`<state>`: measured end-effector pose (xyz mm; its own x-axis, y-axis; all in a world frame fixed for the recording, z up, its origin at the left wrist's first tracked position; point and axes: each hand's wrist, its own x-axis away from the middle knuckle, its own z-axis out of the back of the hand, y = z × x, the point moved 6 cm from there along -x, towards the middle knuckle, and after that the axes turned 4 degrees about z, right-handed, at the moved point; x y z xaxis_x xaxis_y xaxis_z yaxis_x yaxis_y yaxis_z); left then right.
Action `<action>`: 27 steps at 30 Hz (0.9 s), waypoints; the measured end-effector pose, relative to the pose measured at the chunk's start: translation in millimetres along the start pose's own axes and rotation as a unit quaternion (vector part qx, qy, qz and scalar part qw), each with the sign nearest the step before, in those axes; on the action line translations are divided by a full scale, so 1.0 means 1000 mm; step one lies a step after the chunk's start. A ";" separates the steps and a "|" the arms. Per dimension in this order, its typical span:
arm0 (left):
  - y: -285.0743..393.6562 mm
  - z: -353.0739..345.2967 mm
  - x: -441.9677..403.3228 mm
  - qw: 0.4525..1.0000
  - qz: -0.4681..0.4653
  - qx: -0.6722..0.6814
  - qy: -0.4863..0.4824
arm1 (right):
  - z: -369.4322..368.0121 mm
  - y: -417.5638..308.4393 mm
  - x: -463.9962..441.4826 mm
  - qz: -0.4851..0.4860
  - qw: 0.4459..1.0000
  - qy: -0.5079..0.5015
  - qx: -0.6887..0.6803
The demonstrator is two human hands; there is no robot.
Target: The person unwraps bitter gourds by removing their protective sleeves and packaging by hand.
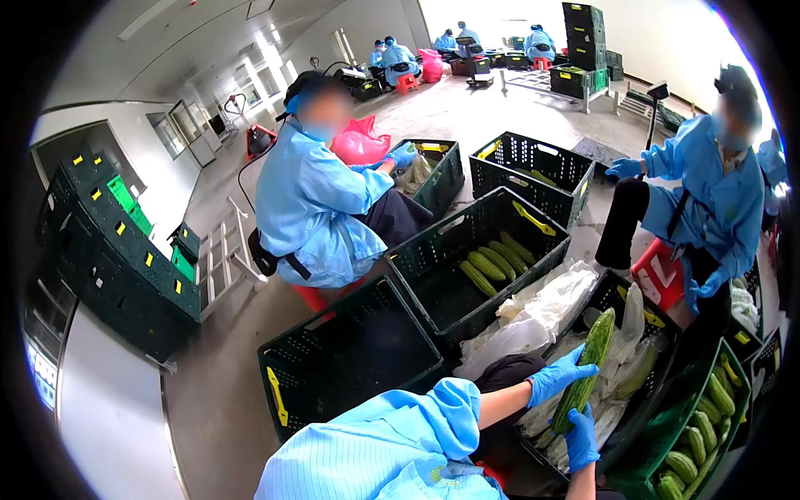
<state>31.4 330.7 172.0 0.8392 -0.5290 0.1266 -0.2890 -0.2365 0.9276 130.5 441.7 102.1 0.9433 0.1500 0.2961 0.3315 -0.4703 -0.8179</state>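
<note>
Both my hands, in blue gloves, hold a long green bumpy bitter melon (pixel 593 354) at a slant. My left hand (pixel 563 377) wraps its middle from the left, and my right hand (pixel 582 440) grips its lower end. Beneath it stands a dark crate (pixel 612 292) with clear plastic wrapping (pixel 612 412) and more melon partly covered by it. White plastic bags (pixel 533 321) lie heaped along that crate's left side. Several bitter melons (pixel 497 265) rest in a row in the dark green crate (pixel 433 287) ahead.
At my left is a dark crate (pixel 350 350); at the lower right, a green crate (pixel 646 454) holds several melons (pixel 700 433). One co-worker (pixel 321 192) sits ahead-left, hands over another crate (pixel 442 187); another co-worker (pixel 700 183) sits at right. Crates (pixel 117 250) are stacked far left.
</note>
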 end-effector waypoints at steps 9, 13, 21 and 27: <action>-0.035 -0.001 -0.007 0.999 0.034 -0.024 -0.023 | 0.039 0.032 -0.001 0.070 0.993 0.084 0.039; -0.053 -0.006 -0.008 0.995 0.050 -0.068 -0.049 | 0.051 0.059 0.008 0.056 0.986 0.151 0.041; -0.025 -0.010 0.011 0.993 0.084 -0.064 -0.055 | 0.043 0.078 0.021 0.067 0.971 0.217 0.078; -0.049 -0.010 0.000 0.990 0.110 -0.064 -0.055 | 0.026 0.080 0.031 0.081 0.982 0.169 -0.011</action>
<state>50.0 350.9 130.6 0.7052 -0.6432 0.2982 -0.3931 -0.0047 0.9195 186.9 431.4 33.6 0.9228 -0.2250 0.3129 0.1728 -0.4841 -0.8578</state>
